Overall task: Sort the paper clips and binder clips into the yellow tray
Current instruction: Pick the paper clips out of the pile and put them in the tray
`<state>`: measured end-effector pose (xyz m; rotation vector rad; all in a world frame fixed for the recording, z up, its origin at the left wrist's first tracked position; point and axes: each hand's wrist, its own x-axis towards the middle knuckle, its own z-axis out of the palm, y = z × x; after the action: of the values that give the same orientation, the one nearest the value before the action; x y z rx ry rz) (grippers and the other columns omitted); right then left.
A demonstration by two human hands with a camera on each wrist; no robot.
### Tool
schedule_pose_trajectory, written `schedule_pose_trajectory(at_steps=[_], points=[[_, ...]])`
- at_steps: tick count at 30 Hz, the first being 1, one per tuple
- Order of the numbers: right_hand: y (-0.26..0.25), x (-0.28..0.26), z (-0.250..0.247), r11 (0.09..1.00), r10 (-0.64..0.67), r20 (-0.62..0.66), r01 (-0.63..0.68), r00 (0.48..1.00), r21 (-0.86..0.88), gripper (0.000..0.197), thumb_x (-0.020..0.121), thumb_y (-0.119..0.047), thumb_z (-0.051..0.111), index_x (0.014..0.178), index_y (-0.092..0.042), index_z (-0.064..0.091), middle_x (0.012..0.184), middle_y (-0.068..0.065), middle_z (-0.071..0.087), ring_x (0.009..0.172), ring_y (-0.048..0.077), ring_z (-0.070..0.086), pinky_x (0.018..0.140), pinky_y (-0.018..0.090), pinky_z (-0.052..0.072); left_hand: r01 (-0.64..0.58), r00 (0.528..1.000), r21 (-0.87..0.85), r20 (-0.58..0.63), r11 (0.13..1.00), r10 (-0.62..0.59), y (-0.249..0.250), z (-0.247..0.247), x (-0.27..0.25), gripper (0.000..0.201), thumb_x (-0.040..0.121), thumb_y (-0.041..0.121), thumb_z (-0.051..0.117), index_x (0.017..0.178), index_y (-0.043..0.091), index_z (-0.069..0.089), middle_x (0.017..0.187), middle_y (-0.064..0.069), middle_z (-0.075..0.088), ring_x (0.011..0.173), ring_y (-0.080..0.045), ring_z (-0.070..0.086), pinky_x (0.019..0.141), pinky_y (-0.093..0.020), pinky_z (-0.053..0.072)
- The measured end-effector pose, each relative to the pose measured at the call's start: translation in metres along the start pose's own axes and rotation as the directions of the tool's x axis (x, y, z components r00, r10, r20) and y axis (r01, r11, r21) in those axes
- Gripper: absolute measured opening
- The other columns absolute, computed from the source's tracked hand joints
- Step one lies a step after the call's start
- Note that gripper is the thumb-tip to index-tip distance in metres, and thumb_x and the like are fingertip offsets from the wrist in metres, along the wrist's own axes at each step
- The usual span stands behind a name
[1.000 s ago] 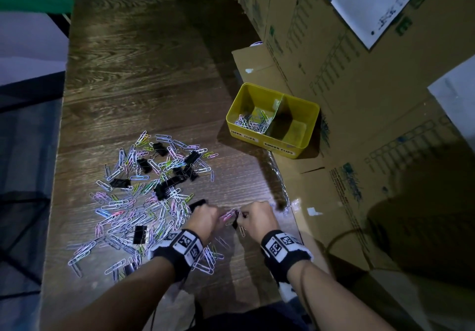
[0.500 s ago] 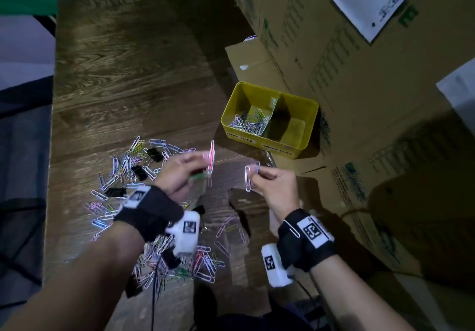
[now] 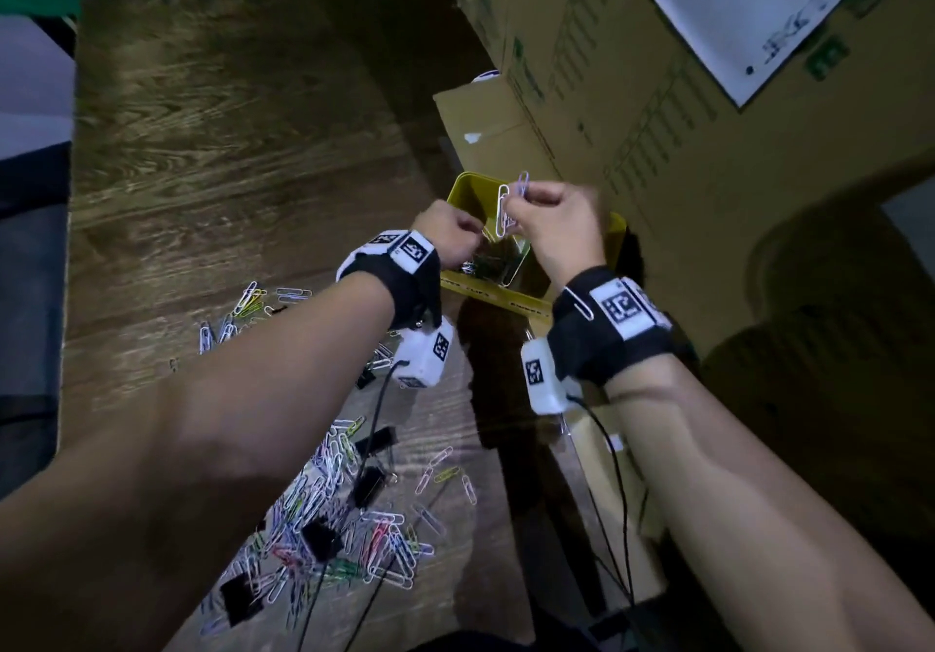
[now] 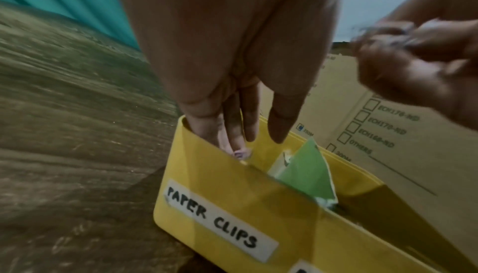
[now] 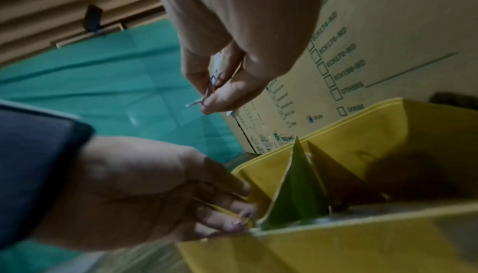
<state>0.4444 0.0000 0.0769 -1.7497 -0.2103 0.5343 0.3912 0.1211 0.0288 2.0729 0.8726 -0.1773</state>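
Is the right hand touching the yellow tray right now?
Apart. The right wrist view shows the right hand pinching paper clips above the yellow tray.

In the head view both hands and wrist straps cover most of the yellow tray (image 3: 531, 305), so its right compartment cannot be seen. The left hand (image 3: 448, 239) hides its own fingertips, and whether it holds a clip cannot be told. In the left wrist view the right hand (image 4: 419, 68) is blurred and cut by the frame edge. The tray's 2nd label (image 4: 301, 269) is cropped, unreadable.
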Motion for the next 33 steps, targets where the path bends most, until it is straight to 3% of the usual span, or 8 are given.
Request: schedule_pose_trajectory(at_steps=[4, 9, 13, 16, 20, 22, 27, 33], points=[[0.019, 0.032, 0.011, 0.875, -0.11, 0.02, 0.106, 0.994, -0.472, 0.009, 0.077, -0.016, 0.07, 0.084, -0.012, 0.075, 0.08, 0.005, 0.073, 0.077, 0.021, 0.069, 0.072, 0.035, 0.058, -0.058, 0.993, -0.043, -0.104, 0.997, 0.054, -0.01, -0.004, -0.015, 0.026, 0.082, 0.023, 0.064, 0.107, 0.021, 0.069, 0.105, -0.001, 0.07, 0.092, -0.017, 0.064, 0.087, -0.028, 0.05], [0.029, 0.039, 0.032, 0.656, 0.01, 0.216, 0.156, 0.976, -0.739, 0.014, 0.085, -0.018, 0.066, 0.097, -0.01, 0.067, 0.091, 0.008, 0.067, 0.087, 0.024, 0.064, 0.083, 0.039, 0.053, -0.17, 0.962, -0.146, -0.237, 0.975, 0.132, -0.029, -0.015, -0.06, 0.011, 0.084, 0.023, 0.065, 0.092, 0.023, 0.072, 0.08, 0.008, 0.068, 0.073, -0.003, 0.06, 0.075, -0.02, 0.049], [0.032, 0.031, 0.037, 0.541, -0.006, 0.344, 0.293, 0.939, -0.788, 0.033, 0.087, -0.017, 0.063, 0.119, -0.009, 0.062, 0.12, 0.015, 0.062, 0.108, 0.03, 0.059, 0.096, 0.042, 0.048, -0.311, 0.943, 0.209, 0.191, 0.927, 0.273, -0.053, -0.025, -0.106, 0.01, 0.084, 0.023, 0.064, 0.09, 0.022, 0.072, 0.074, 0.014, 0.064, 0.062, 0.006, 0.054, 0.067, -0.016, 0.041], [0.037, 0.016, 0.034, 0.6, -0.138, 0.38, 0.382, 0.915, -0.703, 0.041, 0.086, -0.023, 0.065, 0.126, -0.015, 0.059, 0.127, 0.011, 0.052, 0.114, 0.025, 0.053, 0.1, 0.036, 0.044, -0.302, 0.879, 0.373, 0.466, 0.877, 0.104, -0.084, -0.024, -0.142, 0.011, 0.084, 0.018, 0.061, 0.091, 0.017, 0.069, 0.07, 0.017, 0.061, 0.059, 0.001, 0.053, 0.06, -0.01, 0.039], [0.048, -0.039, 0.026, 0.737, -0.348, 0.441, 0.532, 0.828, -0.417, 0.041, 0.082, -0.025, 0.07, 0.121, -0.02, 0.061, 0.108, 0.0, 0.049, 0.094, 0.006, 0.048, 0.087, 0.011, 0.04, -0.083, 0.777, 0.422, 0.594, 0.903, -0.207, -0.115, -0.001, -0.194, 0.009, 0.086, 0.01, 0.053, 0.087, 0.012, 0.062, 0.069, -0.001, 0.065, 0.053, -0.013, 0.059, 0.056, -0.028, 0.053], [0.061, -0.072, 0.021, 0.758, -0.292, 0.537, 0.534, 0.792, -0.375, 0.036, 0.08, -0.028, 0.072, 0.114, -0.022, 0.063, 0.104, -0.002, 0.051, 0.089, 0.004, 0.049, 0.079, 0.013, 0.041, -0.101, 0.814, 0.51, 0.536, 0.854, -0.224, -0.127, 0.014, -0.208, 0.018, 0.086, 0.018, 0.053, 0.095, 0.007, 0.063, 0.084, -0.01, 0.066, 0.068, -0.024, 0.062, 0.061, -0.031, 0.049], [0.118, -0.145, 0.013, 0.748, 0.269, 0.775, 0.382, 0.572, -0.542, 0.018, 0.076, -0.039, 0.075, 0.076, -0.023, 0.069, 0.073, -0.004, 0.068, 0.061, 0.004, 0.055, 0.061, 0.026, 0.047, -0.099, 0.941, 0.498, 0.328, 0.861, -0.081, -0.154, 0.032, -0.201, 0.022, 0.086, 0.033, 0.054, 0.088, 0.015, 0.065, 0.087, -0.009, 0.067, 0.083, -0.028, 0.063, 0.067, -0.027, 0.045], [0.153, -0.196, 0.027, 0.78, 0.474, 0.829, 0.296, 0.296, -0.551, 0.031, 0.075, -0.033, 0.078, 0.1, -0.016, 0.07, 0.086, 0.005, 0.071, 0.056, 0.0, 0.052, 0.059, 0.016, 0.04, -0.179, 0.972, 0.465, 0.22, 0.867, 0.083, -0.153, 0.018, -0.184, 0.015, 0.089, 0.025, 0.048, 0.084, 0.019, 0.06, 0.082, -0.008, 0.068, 0.075, -0.026, 0.063, 0.063, -0.031, 0.049]])
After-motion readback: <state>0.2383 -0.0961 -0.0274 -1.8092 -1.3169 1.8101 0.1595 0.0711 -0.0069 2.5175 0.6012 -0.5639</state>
